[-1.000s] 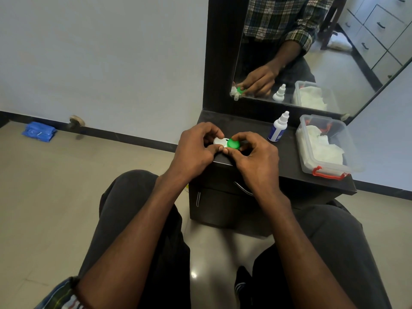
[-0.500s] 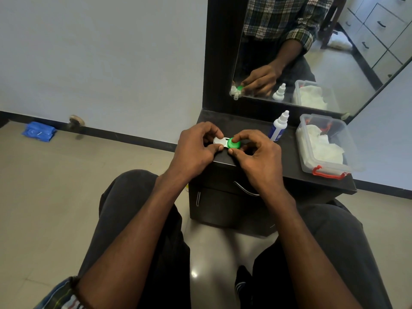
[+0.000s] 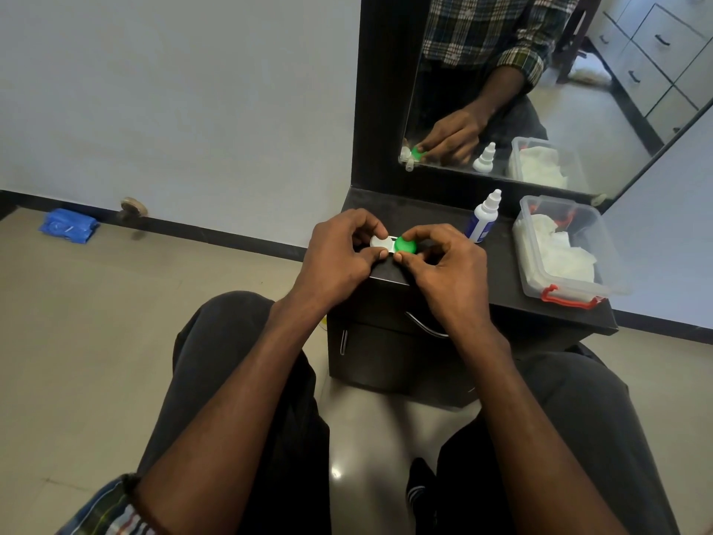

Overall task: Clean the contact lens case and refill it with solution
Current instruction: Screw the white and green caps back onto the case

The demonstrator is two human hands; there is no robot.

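Both my hands hold the contact lens case (image 3: 393, 245) over the front edge of the dark cabinet (image 3: 501, 264), left hand (image 3: 339, 256) pinching its white cap (image 3: 380, 242), right hand (image 3: 447, 264) pinching its green cap (image 3: 406, 245), with the solution bottle (image 3: 482, 220) standing further back on that cabinet.
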